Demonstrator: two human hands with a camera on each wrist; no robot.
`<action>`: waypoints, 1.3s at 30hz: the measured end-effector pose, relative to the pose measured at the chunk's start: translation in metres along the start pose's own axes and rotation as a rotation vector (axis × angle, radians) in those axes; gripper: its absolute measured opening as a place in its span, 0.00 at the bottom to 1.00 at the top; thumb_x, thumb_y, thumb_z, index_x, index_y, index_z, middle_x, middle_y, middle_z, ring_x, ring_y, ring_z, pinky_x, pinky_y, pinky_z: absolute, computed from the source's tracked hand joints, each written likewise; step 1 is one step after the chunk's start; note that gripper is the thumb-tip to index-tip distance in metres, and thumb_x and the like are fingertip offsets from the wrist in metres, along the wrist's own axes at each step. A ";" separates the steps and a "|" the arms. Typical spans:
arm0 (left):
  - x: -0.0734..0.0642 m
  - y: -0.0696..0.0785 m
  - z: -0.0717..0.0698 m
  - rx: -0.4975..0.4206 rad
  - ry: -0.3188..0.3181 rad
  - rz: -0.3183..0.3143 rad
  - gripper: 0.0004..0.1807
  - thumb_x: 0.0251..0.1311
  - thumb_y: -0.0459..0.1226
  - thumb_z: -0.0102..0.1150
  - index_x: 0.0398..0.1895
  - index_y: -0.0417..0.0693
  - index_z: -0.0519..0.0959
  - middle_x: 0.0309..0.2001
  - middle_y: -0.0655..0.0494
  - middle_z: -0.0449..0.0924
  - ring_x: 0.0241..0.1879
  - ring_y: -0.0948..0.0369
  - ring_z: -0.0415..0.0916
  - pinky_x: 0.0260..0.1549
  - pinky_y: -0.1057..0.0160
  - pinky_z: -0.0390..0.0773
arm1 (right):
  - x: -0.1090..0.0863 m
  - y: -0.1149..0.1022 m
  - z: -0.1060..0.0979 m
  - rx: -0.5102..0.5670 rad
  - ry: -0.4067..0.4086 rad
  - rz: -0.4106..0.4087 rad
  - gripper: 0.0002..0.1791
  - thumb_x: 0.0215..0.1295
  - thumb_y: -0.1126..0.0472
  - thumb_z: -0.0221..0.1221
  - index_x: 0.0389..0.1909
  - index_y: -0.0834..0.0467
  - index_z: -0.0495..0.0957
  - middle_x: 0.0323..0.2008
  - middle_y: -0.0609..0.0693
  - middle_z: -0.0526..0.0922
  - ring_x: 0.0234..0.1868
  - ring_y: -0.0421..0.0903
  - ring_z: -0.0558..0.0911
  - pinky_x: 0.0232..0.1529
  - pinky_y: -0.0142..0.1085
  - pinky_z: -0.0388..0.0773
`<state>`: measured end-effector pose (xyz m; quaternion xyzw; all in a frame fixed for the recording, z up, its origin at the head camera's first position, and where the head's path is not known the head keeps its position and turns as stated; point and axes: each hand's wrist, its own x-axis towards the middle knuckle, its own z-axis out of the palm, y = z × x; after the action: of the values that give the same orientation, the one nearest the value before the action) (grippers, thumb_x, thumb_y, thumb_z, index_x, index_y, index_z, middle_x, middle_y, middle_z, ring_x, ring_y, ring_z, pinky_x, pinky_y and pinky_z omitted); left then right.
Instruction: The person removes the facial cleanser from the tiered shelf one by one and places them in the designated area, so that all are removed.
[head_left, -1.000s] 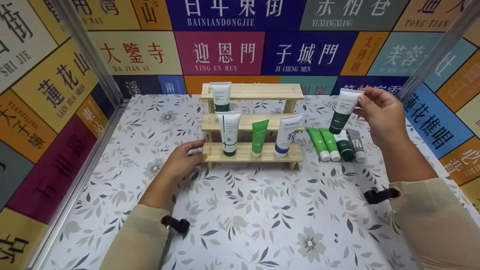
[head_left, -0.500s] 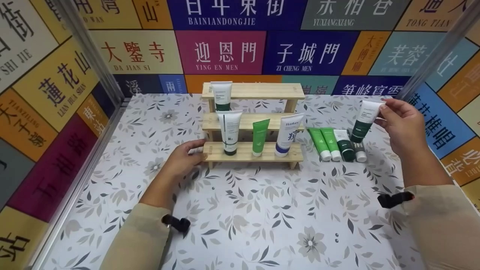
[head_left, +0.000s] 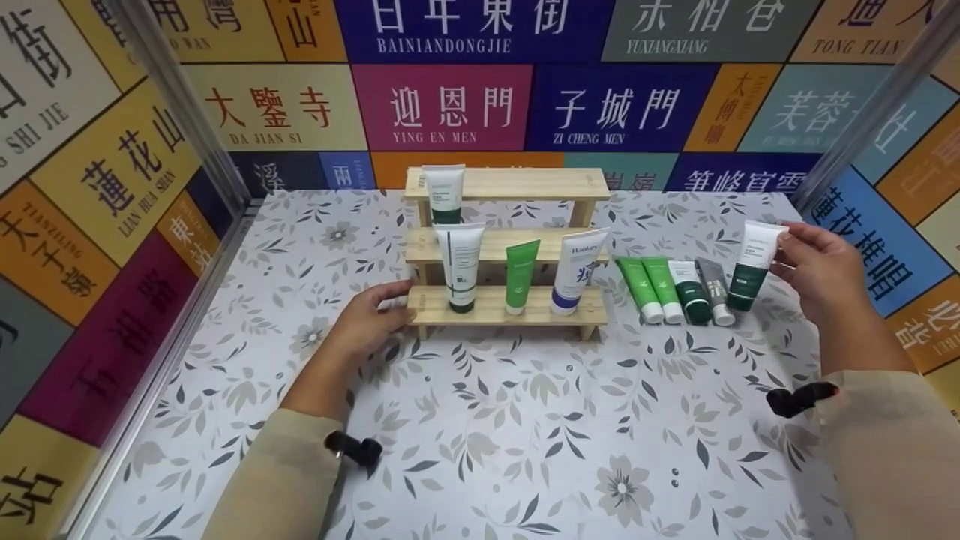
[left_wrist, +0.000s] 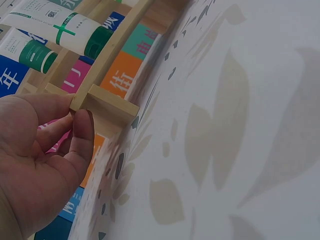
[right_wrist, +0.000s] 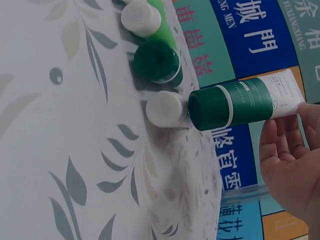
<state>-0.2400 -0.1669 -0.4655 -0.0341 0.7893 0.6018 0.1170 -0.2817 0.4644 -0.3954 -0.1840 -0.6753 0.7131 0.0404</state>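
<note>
Printed panels [head_left: 441, 107] in many colours, lettered in Chinese and Latin script, rise beyond both hands. Surface [head_left: 495, 450] with a grey leaf-and-flower pattern, spread beneath them.

Three-tier wooden stand [head_left: 491, 301] between the hands, nearer the left. Beige sleeves [head_left: 274, 480] run up to both wrists.

Left hand [head_left: 369, 322]: thumb and fingers pinching the left end of the stand's lowest tier; left wrist view shows the grip at the board's corner.

Right hand [head_left: 821, 262]: grasping the white flat end of a white-and-dark-green tube [head_left: 754, 266], which sits just left of that hand, cap down, slightly tilted. Cannot tell whether its cap touches the surface.

On the lowest tier, right of the left hand, upright on their caps: striped white tube [head_left: 460, 268] closest, small green tube [head_left: 519, 277] next, white-and-blue tube [head_left: 576, 271] farthest. A second white-and-green tube [head_left: 445, 191] stands behind the striped one, farther from the left hand; its base is hidden.

Left of the right hand, past the held tube, four tubes lie in a row, caps toward the person: grey [head_left: 712, 289] nearest, then white-and-green [head_left: 690, 291], then two green ones [head_left: 651, 290].

Small black devices [head_left: 356, 450] at both cuffs.
</note>
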 end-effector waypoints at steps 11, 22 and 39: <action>0.000 0.000 -0.001 -0.011 -0.002 -0.003 0.33 0.70 0.35 0.64 0.78 0.51 0.72 0.78 0.51 0.72 0.63 0.52 0.82 0.58 0.62 0.83 | 0.016 0.010 -0.020 -0.168 0.020 0.145 0.27 0.76 0.47 0.64 0.73 0.40 0.74 0.55 0.35 0.76 0.57 0.39 0.77 0.49 0.27 0.85; -0.001 0.000 0.000 -0.007 0.006 -0.015 0.31 0.71 0.34 0.63 0.78 0.52 0.73 0.77 0.51 0.73 0.60 0.55 0.83 0.53 0.63 0.84 | 0.035 0.027 -0.014 -0.252 0.087 0.203 0.28 0.76 0.42 0.62 0.74 0.36 0.73 0.54 0.35 0.76 0.58 0.37 0.76 0.55 0.27 0.83; -0.001 0.001 -0.001 0.001 0.003 -0.013 0.32 0.71 0.35 0.65 0.78 0.52 0.73 0.77 0.52 0.73 0.64 0.53 0.82 0.58 0.60 0.84 | 0.060 0.045 -0.006 -0.465 0.140 0.236 0.26 0.80 0.43 0.57 0.75 0.38 0.73 0.46 0.33 0.78 0.49 0.34 0.79 0.50 0.29 0.82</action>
<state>-0.2390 -0.1676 -0.4640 -0.0402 0.7894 0.6007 0.1199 -0.3270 0.4843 -0.4515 -0.3146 -0.7904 0.5242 -0.0397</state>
